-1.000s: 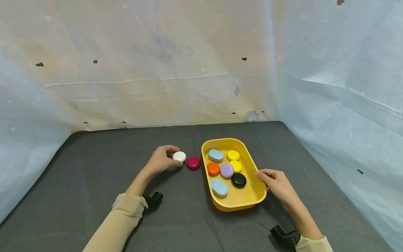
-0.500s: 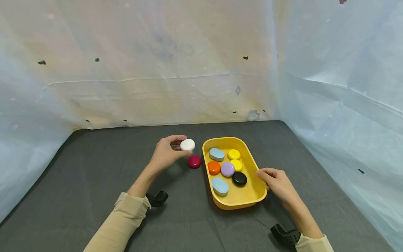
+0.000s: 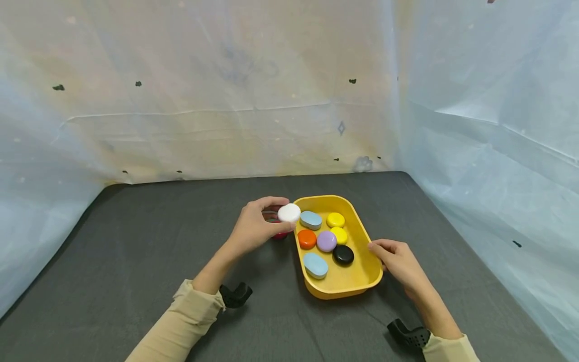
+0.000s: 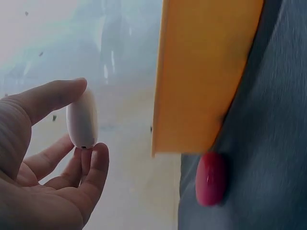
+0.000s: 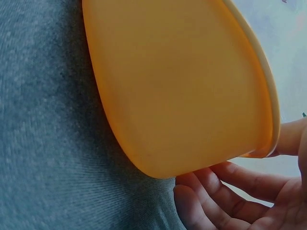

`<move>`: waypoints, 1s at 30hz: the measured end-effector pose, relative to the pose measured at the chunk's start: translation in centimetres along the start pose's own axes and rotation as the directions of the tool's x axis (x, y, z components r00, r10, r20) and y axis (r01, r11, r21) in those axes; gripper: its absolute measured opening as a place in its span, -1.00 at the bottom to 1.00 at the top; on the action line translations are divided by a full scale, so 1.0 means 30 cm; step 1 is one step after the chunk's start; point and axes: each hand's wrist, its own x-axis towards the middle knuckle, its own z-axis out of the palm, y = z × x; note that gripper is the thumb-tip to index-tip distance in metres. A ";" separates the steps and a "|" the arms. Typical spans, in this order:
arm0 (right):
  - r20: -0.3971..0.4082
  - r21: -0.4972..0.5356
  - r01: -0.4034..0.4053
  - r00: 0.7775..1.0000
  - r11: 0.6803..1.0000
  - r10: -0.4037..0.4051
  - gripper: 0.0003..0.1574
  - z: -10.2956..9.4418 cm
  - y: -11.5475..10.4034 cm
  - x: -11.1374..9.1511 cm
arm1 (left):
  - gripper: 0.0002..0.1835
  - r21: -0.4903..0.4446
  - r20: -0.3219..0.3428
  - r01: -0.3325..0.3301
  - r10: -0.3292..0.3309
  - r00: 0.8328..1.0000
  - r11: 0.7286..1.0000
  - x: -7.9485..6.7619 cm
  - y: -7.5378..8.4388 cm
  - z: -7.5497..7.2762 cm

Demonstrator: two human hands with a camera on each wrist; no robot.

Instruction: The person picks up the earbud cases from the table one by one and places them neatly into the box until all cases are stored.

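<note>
My left hand (image 3: 256,227) pinches a smooth white rounded disc (image 3: 289,213) between thumb and fingertips, up at the left rim of a yellow tray (image 3: 346,287). In the left wrist view the white disc (image 4: 82,120) stands on edge, level with the tray's upper part. Beneath that hand a crimson disc (image 4: 211,178) lies on the dark cloth, mostly hidden in the head view. My right hand (image 3: 398,264) grips the tray's right rim, thumb on top and fingers against the outer wall (image 5: 177,96). Inside lie an orange disc (image 3: 307,239), a purple one (image 3: 326,241) and a black one (image 3: 343,255).
Two pale blue ovals (image 3: 315,265) and two yellow discs (image 3: 335,220) also lie in the tray. Grey cloth (image 3: 135,261) covers the table. Pale plastic sheeting (image 3: 226,100) hangs behind it and along both sides.
My left hand has lifted the white disc off the cloth and carried it right, over the crimson disc to the tray's rim. My right hand has stayed on the tray.
</note>
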 end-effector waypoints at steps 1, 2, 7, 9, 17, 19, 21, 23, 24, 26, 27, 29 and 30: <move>0.001 0.000 -0.001 1.000 1.000 0.001 -0.47 0.000 0.001 0.001 | -0.41 -0.007 0.013 -0.004 0.004 1.000 1.000 -0.002 0.004 0.009; 0.002 0.000 -0.001 1.000 1.000 0.001 -0.47 0.000 0.001 0.002 | -0.41 -0.013 0.026 -0.006 0.007 1.000 1.000 -0.002 0.007 0.019; -0.002 0.000 -0.002 1.000 1.000 0.002 -0.47 0.000 0.005 0.004 | -0.46 -0.019 0.060 -0.005 0.006 0.998 1.000 0.003 0.012 0.069; -0.005 -0.001 -0.003 1.000 1.000 0.003 -0.48 0.001 0.006 0.004 | -0.48 -0.019 0.069 -0.005 0.006 0.998 1.000 0.006 0.012 0.087; -0.010 -0.005 -0.007 1.000 1.000 0.006 -0.48 -0.002 0.000 0.003 | -0.48 -0.057 0.140 -0.030 0.038 0.989 0.998 0.015 0.015 0.147; -0.012 -0.006 -0.003 1.000 1.000 0.003 -0.48 -0.006 -0.002 0.003 | -0.47 -0.061 0.159 -0.029 0.038 0.987 0.998 0.014 0.019 0.159; -0.012 -0.007 0.003 1.000 1.000 -0.003 -0.48 -0.009 -0.005 0.005 | -0.47 -0.069 0.171 -0.023 0.035 0.985 0.997 0.012 0.023 0.168; -0.009 -0.008 0.007 1.000 1.000 -0.007 -0.48 -0.012 -0.008 0.006 | -0.46 -0.075 0.181 -0.016 0.030 0.983 0.997 0.010 0.027 0.176; -0.007 -0.011 0.009 1.000 1.000 -0.009 -0.48 -0.012 -0.009 0.006 | -0.47 -0.078 0.184 -0.012 0.026 0.982 0.997 0.009 0.028 0.179; -0.006 -0.015 0.010 1.000 1.000 -0.010 -0.48 -0.013 -0.010 0.005 | -0.47 -0.083 0.195 -0.008 0.024 0.981 0.997 0.007 0.029 0.186; -0.006 -0.015 0.009 1.000 1.000 -0.009 -0.48 -0.013 -0.010 0.005 | -0.47 -0.083 0.202 -0.011 0.027 0.979 0.997 0.006 0.030 0.190; -0.004 -0.014 0.009 1.000 1.000 -0.009 -0.48 -0.012 -0.011 0.003 | -0.46 -0.086 0.220 -0.024 0.043 0.975 0.996 0.004 0.032 0.198; -0.004 -0.012 0.010 1.000 1.000 -0.010 -0.48 -0.011 -0.011 0.003 | -0.45 -0.085 0.230 -0.031 0.050 0.972 0.996 0.004 0.033 0.201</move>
